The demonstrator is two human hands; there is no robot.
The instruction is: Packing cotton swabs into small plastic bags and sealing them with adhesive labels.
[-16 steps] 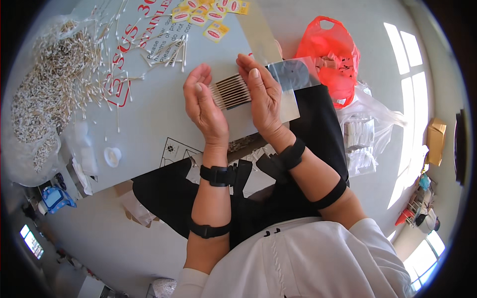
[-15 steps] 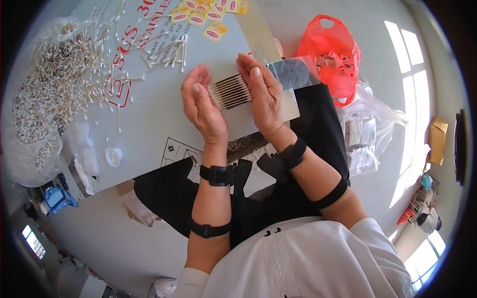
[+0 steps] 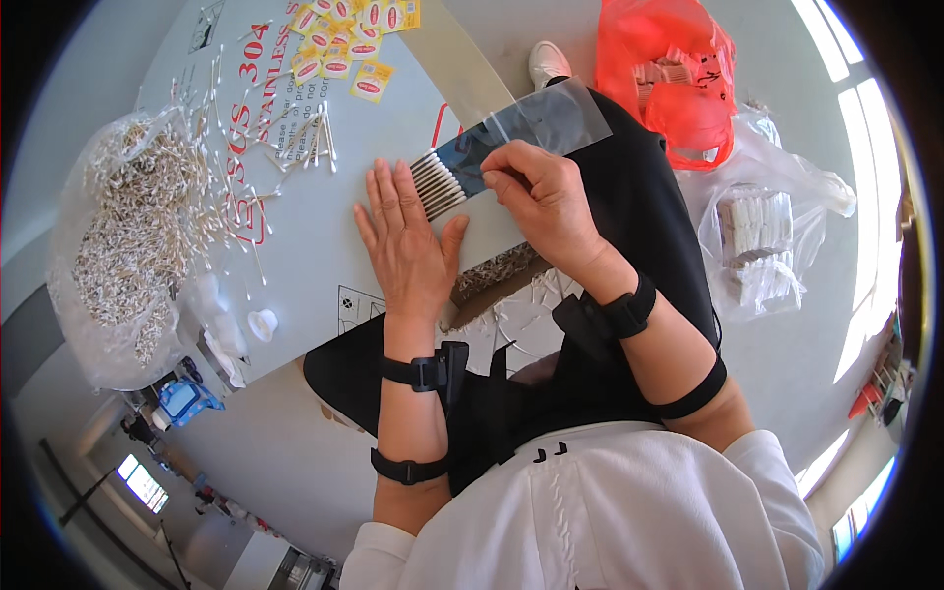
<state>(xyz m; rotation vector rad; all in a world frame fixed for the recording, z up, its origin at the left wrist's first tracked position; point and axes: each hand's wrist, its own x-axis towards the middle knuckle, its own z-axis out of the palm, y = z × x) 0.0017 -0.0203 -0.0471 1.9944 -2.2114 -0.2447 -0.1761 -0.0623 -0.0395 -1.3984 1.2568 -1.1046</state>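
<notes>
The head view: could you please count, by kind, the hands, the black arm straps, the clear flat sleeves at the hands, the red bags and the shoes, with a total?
Hands: 2 (left hand, right hand)
Black arm straps: 4
Clear flat sleeve: 1
Red bag: 1
Shoe: 1
Total: 9

left hand [image 3: 401, 236]: palm down, back uppermost, fingers extended forward and lying close together, the little finger set slightly apart; thumb angled out to the right. left wrist [image 3: 410, 332]: nearly straight, in line with the left forearm [image 3: 413, 418], which runs almost directly forward. right hand [image 3: 546, 197]: fingers curled, thumb and index tips meeting — a pinch directed to the left. right wrist [image 3: 608, 270]: close to straight. right forearm [image 3: 674, 352]: angled forward and inward, elbow out to the side. both hands: near each other — not touching.
</notes>
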